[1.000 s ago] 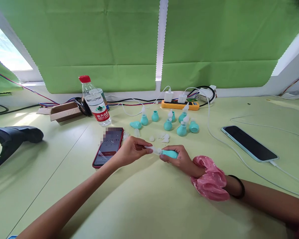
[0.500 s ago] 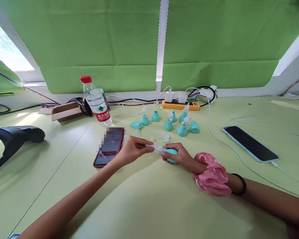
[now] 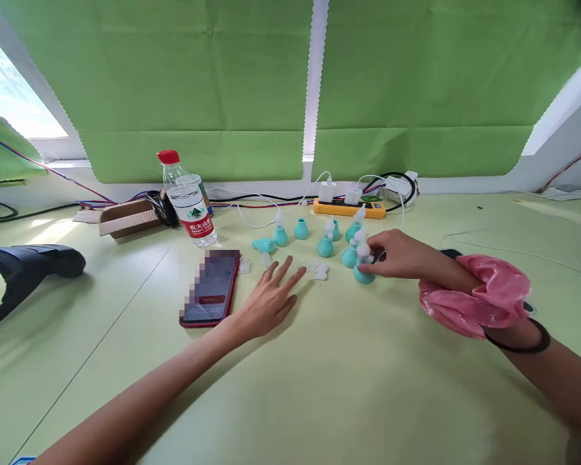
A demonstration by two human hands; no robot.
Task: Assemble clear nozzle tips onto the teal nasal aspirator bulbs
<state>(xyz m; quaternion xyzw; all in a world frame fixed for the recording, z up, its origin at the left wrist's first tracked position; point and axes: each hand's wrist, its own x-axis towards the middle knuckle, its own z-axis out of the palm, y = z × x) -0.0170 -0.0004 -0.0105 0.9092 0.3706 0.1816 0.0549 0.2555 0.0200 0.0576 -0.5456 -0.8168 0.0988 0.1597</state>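
The right hand (image 3: pixel 394 254) has its grip on a blue-green bulb (image 3: pixel 364 276). The left hand (image 3: pixel 265 306), fingers apart, has room beside the phone's (image 3: pixel 217 284) edge.

Just behind the right hand (image 3: pixel 394 253), the wrist wears a puffy pink scrunchie (image 3: pixel 499 292), its glossy, satiny cloth gathered into deep, uneven folds. Farther up, a slim black band (image 3: pixel 518 351) circles the same forearm. The left hand (image 3: pixel 266 307) has slender fingers, and its forearm is bare.
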